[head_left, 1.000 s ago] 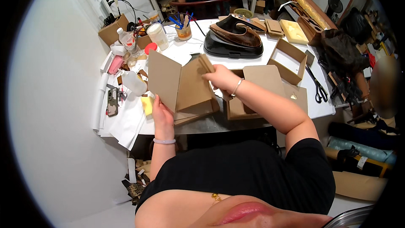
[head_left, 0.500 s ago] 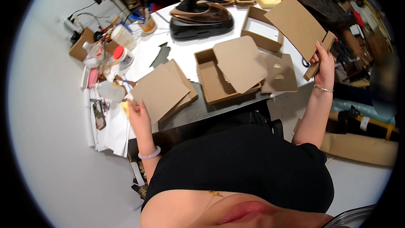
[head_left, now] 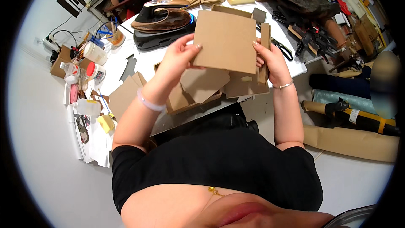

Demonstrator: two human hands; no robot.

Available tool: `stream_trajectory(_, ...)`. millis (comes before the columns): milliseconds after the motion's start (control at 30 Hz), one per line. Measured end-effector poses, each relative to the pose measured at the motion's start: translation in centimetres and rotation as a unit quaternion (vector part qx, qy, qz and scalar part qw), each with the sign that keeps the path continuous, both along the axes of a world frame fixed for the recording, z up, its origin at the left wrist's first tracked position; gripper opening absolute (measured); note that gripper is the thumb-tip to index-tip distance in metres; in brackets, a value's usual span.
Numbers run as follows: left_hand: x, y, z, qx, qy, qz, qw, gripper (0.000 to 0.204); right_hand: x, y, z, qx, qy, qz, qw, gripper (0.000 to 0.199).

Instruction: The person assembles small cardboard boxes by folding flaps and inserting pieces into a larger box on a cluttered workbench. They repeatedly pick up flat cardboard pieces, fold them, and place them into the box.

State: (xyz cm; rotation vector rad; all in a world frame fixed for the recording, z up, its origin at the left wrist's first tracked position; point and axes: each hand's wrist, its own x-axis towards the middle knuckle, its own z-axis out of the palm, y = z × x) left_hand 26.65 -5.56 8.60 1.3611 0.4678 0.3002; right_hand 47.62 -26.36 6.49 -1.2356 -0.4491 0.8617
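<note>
Between my hands a square brown cardboard panel is held up above the table. My left hand pinches its left edge, thumb on the front face. At the right edge, my right hand grips the panel together with narrow cardboard strips standing upright. Below, partly hidden by the panel and my left arm, is an open cardboard box with a round-cornered sheet lying across it. Beside it lies a sheet with small cutouts. More flat sheets lie left of the box, partly behind my left forearm.
A dark iron stands behind my left hand. Another cardboard box is mostly hidden behind the panel. Jars and bottles, including a red-capped jar, and a yellow sponge are at left. Black-handled scissors lie at right; fabric rolls beyond.
My left hand has left the sponge at the left side and moved right and up to grip the panel. My right hand has brought the panel and strips left, in front of me.
</note>
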Motion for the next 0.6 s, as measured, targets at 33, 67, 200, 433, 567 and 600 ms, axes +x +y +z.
stream_trajectory(33, 1.6, 1.4, 0.0, -0.004, -0.004, 0.0, 1.0, 0.048, 1.3, 0.2, 0.0, -0.008, -0.009, -0.015, 1.0, 0.029)
stream_trajectory(67, 3.1, 2.7, 0.2, 0.01, 0.023, 0.021, 0.999, 0.045, 2.8, 0.4, -0.1, -0.016, -0.017, -0.029, 0.999, 0.031)
stream_trajectory(200, 8.6, 8.2, -0.8, -0.03, 0.096, 0.058, 0.993, 0.037, 7.5, 2.1, -2.4, -0.054, -0.044, -0.046, 0.997, 0.038)
stream_trajectory(433, 14.2, 10.1, -4.1, 0.018, 0.185, 0.035, 0.982, 0.032, 9.1, 4.1, -5.0, -0.077, -0.028, -0.078, 0.994, 0.038)
stream_trajectory(567, 16.4, 10.1, -4.7, 0.057, 0.182, 0.006, 0.982, 0.037, 10.1, 5.4, -5.8, -0.137, -0.103, -0.077, 0.982, 0.042)
stream_trajectory(600, 16.9, 9.8, -4.7, 0.086, 0.193, -0.013, 0.977, 0.038, 10.6, 5.8, -6.2, -0.16, -0.128, -0.071, 0.976, 0.04)
